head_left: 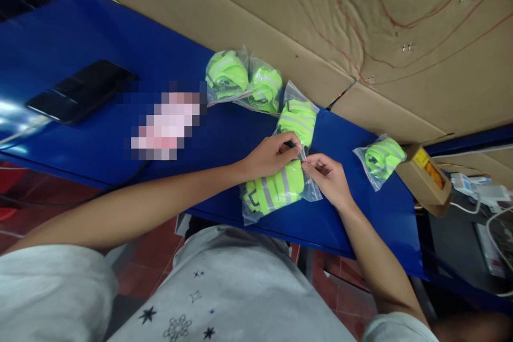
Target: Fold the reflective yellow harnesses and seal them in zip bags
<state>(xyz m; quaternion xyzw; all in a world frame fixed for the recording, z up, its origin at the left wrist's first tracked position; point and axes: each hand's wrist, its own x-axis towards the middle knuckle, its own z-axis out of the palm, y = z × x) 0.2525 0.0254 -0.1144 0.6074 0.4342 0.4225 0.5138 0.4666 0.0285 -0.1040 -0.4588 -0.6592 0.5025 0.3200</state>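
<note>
A clear plastic bag with a rolled neon-green reflective strap (276, 189) lies near the front edge of the blue table. My left hand (276, 154) is closed in a pinch at the bag's upper right end. Close beside it, my right hand (326, 175) pinches the clear plastic of the same bag. Just behind my hands sits another bagged green strap (297, 122). Two more bagged straps (227, 72) (265, 88) stand further back to the left, and one bagged strap (382, 157) lies to the right.
A black phone (82, 91) with a cable lies on the blue table (224, 139) at the left, beside a blurred-out pinkish item (168, 123). Brown cardboard (248, 26) lines the back. A small cardboard box (427, 179) and white adapters (481, 189) are at the right.
</note>
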